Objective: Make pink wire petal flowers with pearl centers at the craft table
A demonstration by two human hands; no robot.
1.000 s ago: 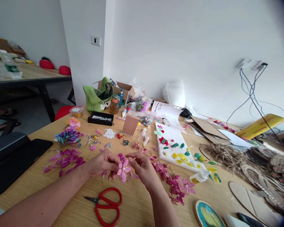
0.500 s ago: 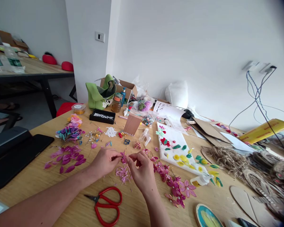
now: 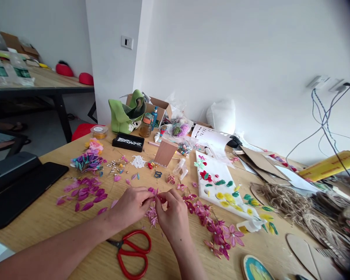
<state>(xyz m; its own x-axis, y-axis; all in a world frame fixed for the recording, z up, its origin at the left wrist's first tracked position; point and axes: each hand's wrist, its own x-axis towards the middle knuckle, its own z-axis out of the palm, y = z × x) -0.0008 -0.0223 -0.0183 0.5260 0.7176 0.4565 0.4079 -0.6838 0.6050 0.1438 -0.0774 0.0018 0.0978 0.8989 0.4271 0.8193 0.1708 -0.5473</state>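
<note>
While tight on petals [image 3: 153, 191], left hand [image 3: 132, 207] and right hand [image 3: 174, 214] before black tray [image 3: 127, 147] (white strips [image 3: 129, 140] inside).

I see red-handled metal scissors [image 3: 134, 252] on the tan wooden table [image 3: 163, 268], between a flat black slab [image 3: 26, 194], left, and a round teal disc [image 3: 255, 269], right.

Versus one second earlier: your left hand [image 3: 132, 207] and right hand [image 3: 173, 212] sit closer together; the pink flower [image 3: 153, 191], then face-on, is now mostly hidden between them.
</note>
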